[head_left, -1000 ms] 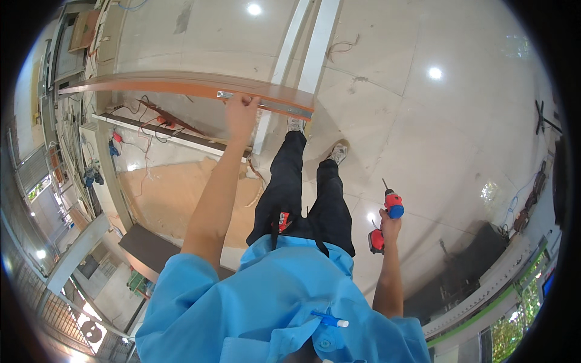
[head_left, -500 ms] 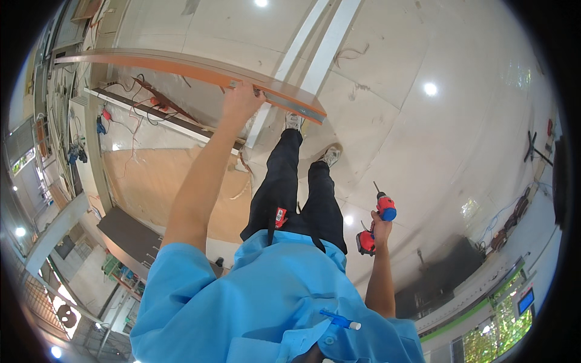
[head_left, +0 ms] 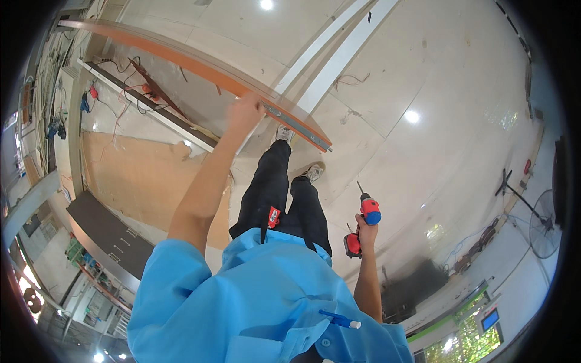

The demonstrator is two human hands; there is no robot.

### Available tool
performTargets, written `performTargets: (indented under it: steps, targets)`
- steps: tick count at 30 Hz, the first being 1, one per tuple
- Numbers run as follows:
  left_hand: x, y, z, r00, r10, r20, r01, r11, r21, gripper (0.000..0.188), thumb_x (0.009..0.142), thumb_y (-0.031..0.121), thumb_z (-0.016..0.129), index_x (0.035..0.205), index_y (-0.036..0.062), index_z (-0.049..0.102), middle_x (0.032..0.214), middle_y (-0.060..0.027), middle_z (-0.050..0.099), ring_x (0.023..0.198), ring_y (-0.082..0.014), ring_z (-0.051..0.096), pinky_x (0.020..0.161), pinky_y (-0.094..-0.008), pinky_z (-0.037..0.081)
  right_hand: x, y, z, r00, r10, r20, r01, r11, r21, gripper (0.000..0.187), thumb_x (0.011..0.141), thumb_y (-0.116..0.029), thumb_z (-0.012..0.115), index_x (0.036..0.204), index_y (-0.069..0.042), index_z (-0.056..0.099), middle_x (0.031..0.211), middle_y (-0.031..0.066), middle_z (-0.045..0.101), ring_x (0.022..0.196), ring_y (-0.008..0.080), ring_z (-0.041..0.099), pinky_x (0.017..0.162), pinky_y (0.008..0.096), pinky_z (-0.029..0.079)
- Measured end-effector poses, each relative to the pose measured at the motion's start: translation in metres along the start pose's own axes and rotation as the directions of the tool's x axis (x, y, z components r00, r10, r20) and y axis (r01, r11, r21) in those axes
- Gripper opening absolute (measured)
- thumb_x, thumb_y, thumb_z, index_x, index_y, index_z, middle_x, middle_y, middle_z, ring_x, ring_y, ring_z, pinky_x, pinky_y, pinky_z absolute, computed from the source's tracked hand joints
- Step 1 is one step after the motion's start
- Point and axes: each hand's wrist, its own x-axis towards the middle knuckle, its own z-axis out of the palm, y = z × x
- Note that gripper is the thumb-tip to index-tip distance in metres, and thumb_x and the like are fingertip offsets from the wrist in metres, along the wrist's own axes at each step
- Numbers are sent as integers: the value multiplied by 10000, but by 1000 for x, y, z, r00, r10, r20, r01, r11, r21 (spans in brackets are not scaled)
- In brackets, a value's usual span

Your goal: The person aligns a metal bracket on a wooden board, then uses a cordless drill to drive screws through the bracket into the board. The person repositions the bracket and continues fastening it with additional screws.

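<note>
In my right hand (head_left: 367,232) is a red and blue cordless drill (head_left: 370,209), its long bit pointing away from me. My fingers wrap around its grip, and its battery base hangs beside the hand. My left hand (head_left: 245,115) is at the orange edge of a long panel (head_left: 181,60), close to a grey metal strip (head_left: 296,128) fixed along that edge near the panel's near right end. Motion blurs the left fingers, so their grip cannot be made out.
Long white strips (head_left: 345,54) lie on the pale floor beyond the panel. A tan board (head_left: 139,169) and a dark-fronted cabinet (head_left: 109,233) are to the left, with cables and a dark-edged board (head_left: 151,109). A standing fan (head_left: 541,224) is far right.
The panel's near right end has swung toward me while its far left end has shifted away in the picture. My left hand has blurred. The drill stays in my right hand.
</note>
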Motion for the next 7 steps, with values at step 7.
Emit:
performTargets:
  steps: [7]
  targets:
    - [14, -99, -69, 934, -325, -150, 320, 946, -55, 538, 885, 379, 712, 1327, 118, 548, 1231, -181, 698, 1055, -352, 700, 1004, -497, 498, 8, -30, 7, 922, -348, 169, 365, 927, -81, 434, 883, -85, 718, 1307, -172, 705, 915, 4, 682, 612, 101, 568, 568, 259, 474]
